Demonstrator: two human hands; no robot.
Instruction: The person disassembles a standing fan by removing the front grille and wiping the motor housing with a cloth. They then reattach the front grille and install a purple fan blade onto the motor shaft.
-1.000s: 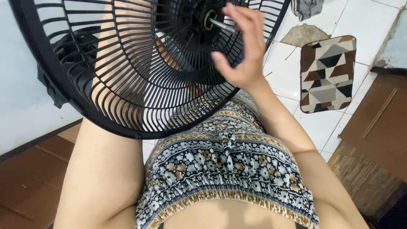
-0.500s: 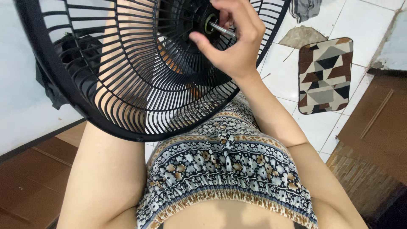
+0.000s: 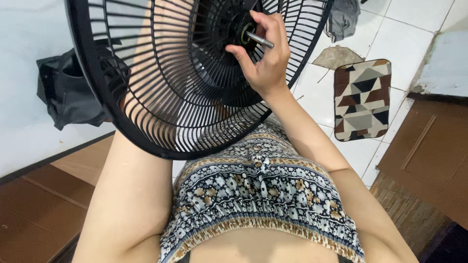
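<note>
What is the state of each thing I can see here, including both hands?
Fan grille: black, tilted, held up above the lap, no blade mounted.
Metal shaft: bare, sticking out of the grille's hub.
Right hand: fingers curled at the hub, around the shaft's base.
Left hand: hidden behind the grille.
Patterned mat: lying flat on the white tiles.
Black bag: slumped by the wall.

Floor [image 3: 409, 34]: white tiles, one broken patch.
Mat [image 3: 362, 100]: brown, black and grey shapes, lay flat on the floor.
Grey cloth [image 3: 342, 18]: lay near the mat.
</note>
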